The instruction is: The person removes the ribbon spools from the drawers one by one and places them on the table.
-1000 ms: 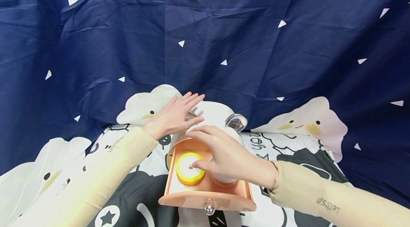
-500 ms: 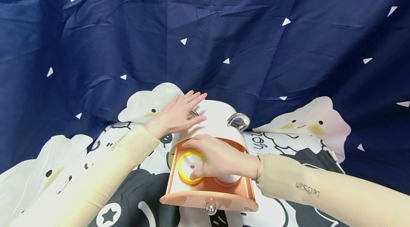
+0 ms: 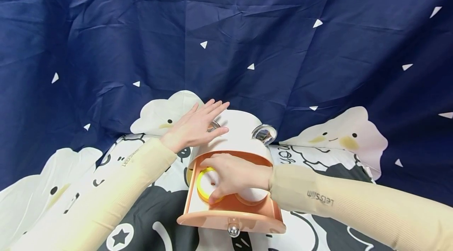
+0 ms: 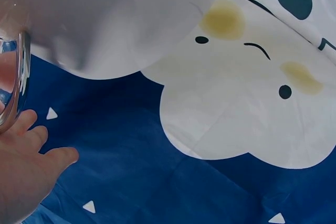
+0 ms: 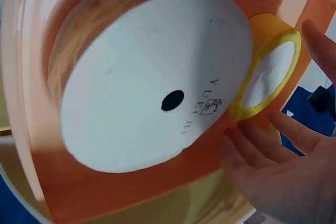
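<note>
A white rounded box (image 3: 237, 125) stands on the patterned cloth with its peach drawer (image 3: 212, 219) pulled out. My left hand (image 3: 192, 127) lies on the box's left shoulder, fingers straight and spread, over one silver ring (image 4: 23, 72). Inside the drawer, my right hand (image 3: 235, 172) reaches round a yellow ribbon spool (image 3: 203, 186) with white faces. In the right wrist view, its thumb (image 5: 317, 45) is on one side of that spool and its fingers on the other; firm contact is hard to tell. A larger white-faced spool of peach ribbon (image 5: 152, 77) sits beside it.
A silver knob (image 3: 233, 230) juts from the drawer front. Another silver ring (image 3: 264, 135) stands out at the box's right. Behind hangs a navy cloth (image 3: 226, 46) with white triangles. Cloud-printed cloth (image 3: 339, 133) borders the black-and-white patterned cloth below.
My right hand has moved lower and left into the drawer, with thumb and fingers now round the yellow spool. The left hand stays on the box. The view has shifted slightly.
</note>
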A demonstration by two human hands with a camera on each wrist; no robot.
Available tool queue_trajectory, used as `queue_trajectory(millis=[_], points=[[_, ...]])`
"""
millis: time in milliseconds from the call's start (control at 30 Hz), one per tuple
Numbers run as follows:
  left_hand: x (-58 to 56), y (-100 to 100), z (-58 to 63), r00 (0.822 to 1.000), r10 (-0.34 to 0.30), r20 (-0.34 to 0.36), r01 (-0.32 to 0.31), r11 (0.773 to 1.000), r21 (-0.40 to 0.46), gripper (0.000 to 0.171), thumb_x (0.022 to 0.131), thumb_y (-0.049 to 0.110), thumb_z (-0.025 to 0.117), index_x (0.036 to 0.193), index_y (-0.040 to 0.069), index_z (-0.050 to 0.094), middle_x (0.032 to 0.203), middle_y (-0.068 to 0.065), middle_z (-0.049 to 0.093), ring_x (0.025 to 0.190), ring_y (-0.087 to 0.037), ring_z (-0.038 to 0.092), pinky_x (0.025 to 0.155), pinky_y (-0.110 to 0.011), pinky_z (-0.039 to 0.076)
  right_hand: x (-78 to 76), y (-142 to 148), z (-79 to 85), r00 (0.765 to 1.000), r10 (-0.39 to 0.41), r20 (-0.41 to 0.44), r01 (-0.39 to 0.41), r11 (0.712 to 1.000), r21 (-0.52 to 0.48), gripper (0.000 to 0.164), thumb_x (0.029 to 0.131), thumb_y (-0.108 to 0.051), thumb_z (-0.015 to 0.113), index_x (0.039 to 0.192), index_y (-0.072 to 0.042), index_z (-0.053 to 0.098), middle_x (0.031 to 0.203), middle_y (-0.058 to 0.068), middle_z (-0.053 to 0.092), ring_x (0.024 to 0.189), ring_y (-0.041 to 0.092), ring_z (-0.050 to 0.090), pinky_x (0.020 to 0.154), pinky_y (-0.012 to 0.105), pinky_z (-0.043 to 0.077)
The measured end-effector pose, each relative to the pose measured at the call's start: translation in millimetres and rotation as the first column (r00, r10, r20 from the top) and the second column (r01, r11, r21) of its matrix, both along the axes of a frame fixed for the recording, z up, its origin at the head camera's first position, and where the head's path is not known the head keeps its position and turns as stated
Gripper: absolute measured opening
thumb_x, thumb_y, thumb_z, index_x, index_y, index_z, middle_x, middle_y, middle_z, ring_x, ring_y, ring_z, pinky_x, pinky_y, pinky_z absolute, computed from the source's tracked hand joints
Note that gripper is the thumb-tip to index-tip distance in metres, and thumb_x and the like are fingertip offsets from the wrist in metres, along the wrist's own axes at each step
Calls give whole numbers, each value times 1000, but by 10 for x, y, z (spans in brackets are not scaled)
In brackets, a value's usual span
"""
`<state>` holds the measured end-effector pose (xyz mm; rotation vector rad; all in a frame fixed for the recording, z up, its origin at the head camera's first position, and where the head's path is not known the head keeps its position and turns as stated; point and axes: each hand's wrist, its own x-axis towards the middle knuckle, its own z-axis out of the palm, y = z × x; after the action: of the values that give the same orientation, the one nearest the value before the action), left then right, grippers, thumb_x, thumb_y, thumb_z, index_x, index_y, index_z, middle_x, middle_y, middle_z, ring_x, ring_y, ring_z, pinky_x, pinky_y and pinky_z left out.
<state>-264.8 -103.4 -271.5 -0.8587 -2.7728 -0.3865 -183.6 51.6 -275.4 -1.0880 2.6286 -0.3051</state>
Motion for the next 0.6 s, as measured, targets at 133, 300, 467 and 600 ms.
queue_trajectory(millis=[133,300,467,600], points=[[-7,0,0,1000,-1,-1,1,1000,0,71,91,62,44,151,32,22,157,3,28,149,-17,19,121,-51,14,7,-35,-32,1000,-13,-7,13,999,40,72,66,-34,85,128,-14,56,117,3,62,105,17,53,97,32,46],[-7,2,5,1000,-3,0,3,1000,-2,71,90,62,44,151,32,22,157,3,28,149,-17,19,120,-52,14,10,-68,-64,999,-18,-29,20,996,89,75,66,-36,85,130,-13,54,120,3,61,107,17,54,99,31,46],[-10,-2,8,1000,-5,-3,5,1000,-4,72,90,62,44,151,31,23,157,3,28,149,-18,19,120,-52,15,14,-84,-70,999,-26,-41,30,994,102,77,65,-36,85,131,-12,54,118,4,61,102,15,53,97,29,47],[-12,-5,3,1000,-4,-2,4,1000,-3,72,90,62,44,151,31,23,157,2,28,149,-18,18,120,-52,15,14,-94,-71,999,-24,-41,28,994,105,76,66,-36,85,131,-11,54,115,4,61,97,14,52,92,27,48]])
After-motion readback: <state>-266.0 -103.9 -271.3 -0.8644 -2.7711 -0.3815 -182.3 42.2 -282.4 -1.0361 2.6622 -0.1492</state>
